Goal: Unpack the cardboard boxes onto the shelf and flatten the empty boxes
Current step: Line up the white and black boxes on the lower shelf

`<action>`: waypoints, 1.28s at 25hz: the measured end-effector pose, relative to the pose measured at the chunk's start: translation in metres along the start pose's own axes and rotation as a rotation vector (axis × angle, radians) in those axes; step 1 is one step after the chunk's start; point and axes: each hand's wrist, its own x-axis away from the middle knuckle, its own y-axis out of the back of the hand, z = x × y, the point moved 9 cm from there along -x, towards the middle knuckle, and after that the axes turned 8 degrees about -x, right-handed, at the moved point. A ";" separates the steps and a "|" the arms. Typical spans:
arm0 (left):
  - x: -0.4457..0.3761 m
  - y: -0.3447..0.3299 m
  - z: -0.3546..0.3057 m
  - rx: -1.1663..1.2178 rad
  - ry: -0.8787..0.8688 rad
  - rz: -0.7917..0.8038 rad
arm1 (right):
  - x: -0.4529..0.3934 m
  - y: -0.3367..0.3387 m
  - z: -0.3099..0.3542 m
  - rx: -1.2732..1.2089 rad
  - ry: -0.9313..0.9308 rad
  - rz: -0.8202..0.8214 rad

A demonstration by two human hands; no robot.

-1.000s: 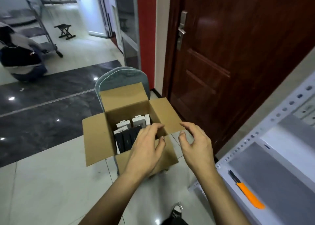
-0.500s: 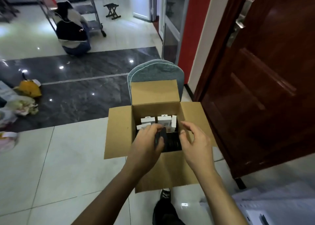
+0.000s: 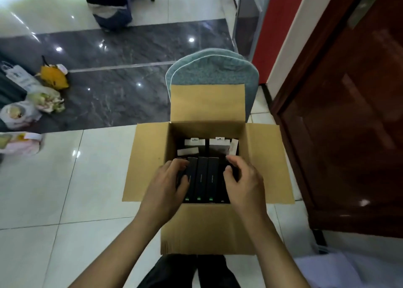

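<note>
An open brown cardboard box stands on a blue-green padded chair in front of me, all flaps folded out. Inside, a row of slim black packages stands on edge at the near side, with white packages behind them. My left hand reaches into the box with its fingers curled over the left end of the black row. My right hand curls over the right end of the same row. The outermost black packages are partly hidden under my fingers.
A dark wooden door fills the right side. Plastic bags and a yellow bag lie on the floor at the left. Another person crouches at the top by a cart. A white shelf corner shows at the lower right.
My view has swung left and down, off the shelf and onto the box. Both hands have dropped from above the box into it and closed on the ends of the black row.
</note>
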 end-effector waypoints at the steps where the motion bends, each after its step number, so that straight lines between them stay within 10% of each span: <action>1: -0.005 -0.009 0.006 -0.011 0.023 0.019 | -0.004 -0.005 -0.011 0.009 -0.019 0.015; 32: -0.220 -0.240 0.170 -0.194 0.328 0.170 | -0.216 -0.154 -0.244 0.644 -0.178 0.034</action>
